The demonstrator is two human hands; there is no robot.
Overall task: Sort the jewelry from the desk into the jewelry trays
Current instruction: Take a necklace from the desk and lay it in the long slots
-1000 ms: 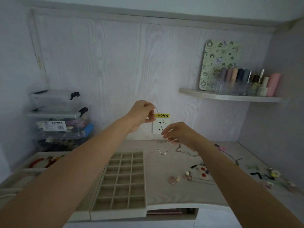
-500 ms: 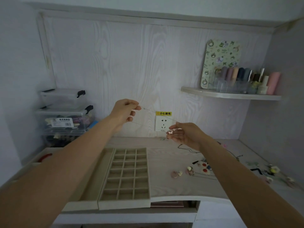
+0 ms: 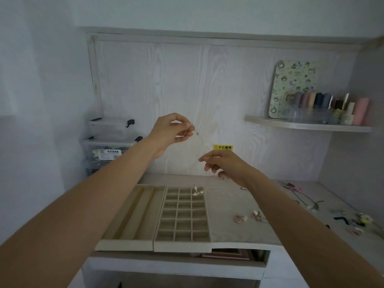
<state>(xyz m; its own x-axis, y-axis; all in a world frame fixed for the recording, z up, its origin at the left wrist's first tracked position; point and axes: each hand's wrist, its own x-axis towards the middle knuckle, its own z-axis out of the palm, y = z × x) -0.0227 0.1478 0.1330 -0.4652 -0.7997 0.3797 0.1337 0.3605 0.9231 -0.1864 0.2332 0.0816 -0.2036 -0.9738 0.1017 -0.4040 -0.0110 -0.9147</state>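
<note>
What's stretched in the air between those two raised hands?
In the head view, a thin necklace chain runs from the left hand, which pinches its end, down past the right hand. Its pendant dangles over the grid tray.

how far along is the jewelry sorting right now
Early. The beige grid tray and the long-slot tray look empty. In hand: a thin chain necklace with pearl pendant, held by the left hand and right hand above the grid. Left: scattered earrings and necklaces on the pale wood desk.
</note>
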